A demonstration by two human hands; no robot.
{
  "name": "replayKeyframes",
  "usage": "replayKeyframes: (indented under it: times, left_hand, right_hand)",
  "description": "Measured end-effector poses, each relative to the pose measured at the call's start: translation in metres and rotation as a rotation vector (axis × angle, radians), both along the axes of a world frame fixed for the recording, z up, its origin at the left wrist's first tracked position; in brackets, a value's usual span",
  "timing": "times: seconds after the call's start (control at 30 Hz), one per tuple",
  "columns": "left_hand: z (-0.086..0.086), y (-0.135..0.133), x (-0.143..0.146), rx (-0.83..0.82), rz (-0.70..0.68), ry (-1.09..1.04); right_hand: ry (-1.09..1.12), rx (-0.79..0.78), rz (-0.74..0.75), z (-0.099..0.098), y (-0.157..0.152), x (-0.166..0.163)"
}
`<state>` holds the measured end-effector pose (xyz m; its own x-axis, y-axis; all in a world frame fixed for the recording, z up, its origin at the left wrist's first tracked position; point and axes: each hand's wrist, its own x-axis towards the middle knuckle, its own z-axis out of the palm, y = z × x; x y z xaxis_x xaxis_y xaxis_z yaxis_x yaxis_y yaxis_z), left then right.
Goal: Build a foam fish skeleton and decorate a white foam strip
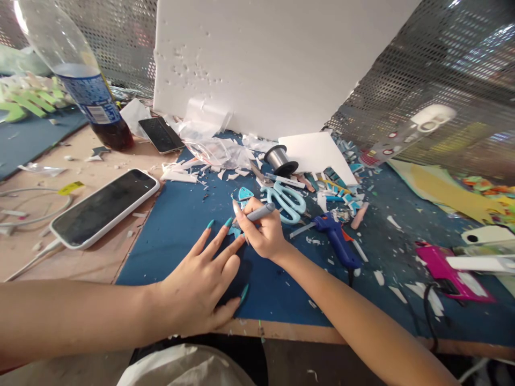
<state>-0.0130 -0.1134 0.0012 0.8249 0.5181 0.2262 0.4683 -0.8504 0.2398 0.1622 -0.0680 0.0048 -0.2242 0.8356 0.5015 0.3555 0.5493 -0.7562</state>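
My right hand (265,236) is closed around a grey-blue pen-shaped tool (261,212), tip pointing down to the left; the tip is hidden, so I cannot tell whether it is a pen or a craft knife. Beneath it lies a small light-blue cut piece (234,231), partly covered by my fingers. Flat on the dark blue mat (161,230), my left hand (205,276) has its fingers spread, with the fingertips at the blue piece. Just beyond the hands is a brighter blue, patterned piece (244,194). Light-blue scissors (287,201) lie beside my right hand.
Right of my hand sit a blue glue gun (338,241) and a magenta tool (454,273) with a cord. A wire spool (281,160), scraps and a white foam board (257,64) stand behind. Phones (107,206) and a cola bottle (90,96) are on the left.
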Motion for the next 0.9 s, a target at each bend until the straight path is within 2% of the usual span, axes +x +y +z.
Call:
replayKeyframes:
  times: [0.73, 0.9]
  left_hand:
    - [0.0012, -0.0005, -0.0001, -0.001, -0.009, 0.030]
    - [0.0006, -0.0005, -0.0005, 0.000, -0.013, 0.030]
  right_hand:
    - [-0.002, 0.045, -0.004, 0.0013, -0.0004, 0.0011]
    - [0.039, 0.037, -0.044, 0.0002, -0.0015, 0.0018]
